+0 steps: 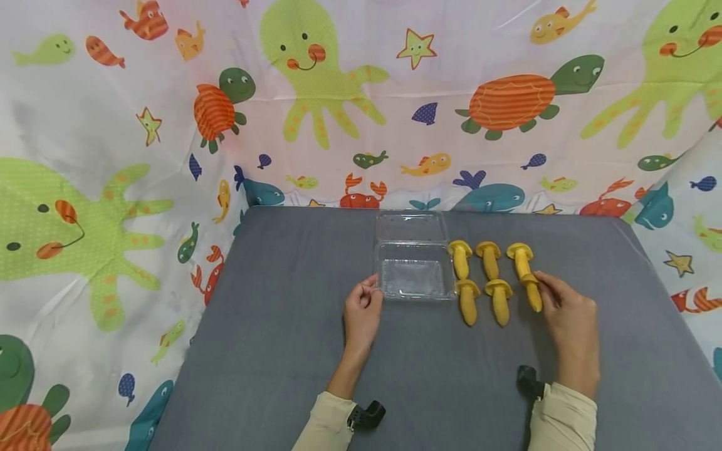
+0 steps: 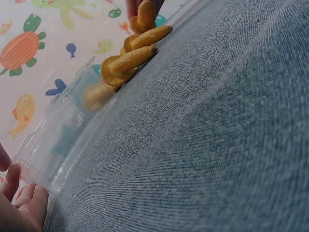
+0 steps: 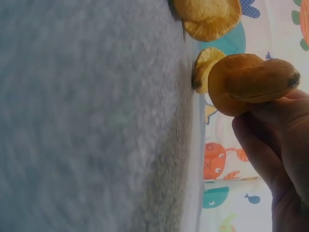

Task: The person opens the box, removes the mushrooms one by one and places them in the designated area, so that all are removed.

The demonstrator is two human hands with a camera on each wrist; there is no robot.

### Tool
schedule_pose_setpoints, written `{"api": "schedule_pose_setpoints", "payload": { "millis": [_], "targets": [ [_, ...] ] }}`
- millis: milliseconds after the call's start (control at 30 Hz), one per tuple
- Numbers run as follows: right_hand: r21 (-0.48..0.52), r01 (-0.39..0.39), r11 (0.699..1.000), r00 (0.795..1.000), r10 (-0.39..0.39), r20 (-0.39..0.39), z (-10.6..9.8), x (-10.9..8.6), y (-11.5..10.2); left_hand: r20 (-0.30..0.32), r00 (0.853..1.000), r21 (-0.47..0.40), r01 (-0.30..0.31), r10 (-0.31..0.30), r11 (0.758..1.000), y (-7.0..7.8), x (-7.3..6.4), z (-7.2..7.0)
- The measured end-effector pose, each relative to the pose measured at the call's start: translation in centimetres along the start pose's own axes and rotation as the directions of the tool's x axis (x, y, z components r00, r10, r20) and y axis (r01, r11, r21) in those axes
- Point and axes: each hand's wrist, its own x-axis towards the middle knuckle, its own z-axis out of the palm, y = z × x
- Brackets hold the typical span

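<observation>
A clear plastic clamshell box lies with its lid folded back, nothing inside. My left hand pinches its front left corner between thumb and fingers; the left wrist view shows the same hand at the box's edge. To the right of the box, several yellow-brown mushrooms lie in two rows, caps toward the back. My right hand grips one mushroom by its side, off the cloth in the right wrist view. That mushroom partly covers another behind it.
Grey cloth covers the table. A curtain printed with sea animals hangs behind and at both sides of it. Each wrist wears a small black camera.
</observation>
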Motion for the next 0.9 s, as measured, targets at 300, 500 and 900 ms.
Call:
{"api": "schedule_pose_setpoints", "payload": {
  "millis": [300, 500, 900],
  "targets": [
    [-0.048, -0.081, 0.996, 0.982, 0.088, 0.165, -0.6, 0.1, -0.1, 0.000, 1.000, -0.005, 0.003, -0.003, 1.000, -3.0, 1.2, 0.1],
    [-0.086, -0.141, 0.986, 0.939, 0.160, 0.303, -1.0, 0.4, -0.1, 0.019, 1.000, -0.031, 0.000, 0.001, 1.000, -3.5, 1.2, -0.1],
    [-0.083, -0.168, 0.982, 0.863, 0.188, 0.470, -1.9, 0.4, -0.1, 0.019, 1.000, 0.018, 0.020, -0.021, 1.000, -3.6, 1.0, -0.4]
  ]
}}
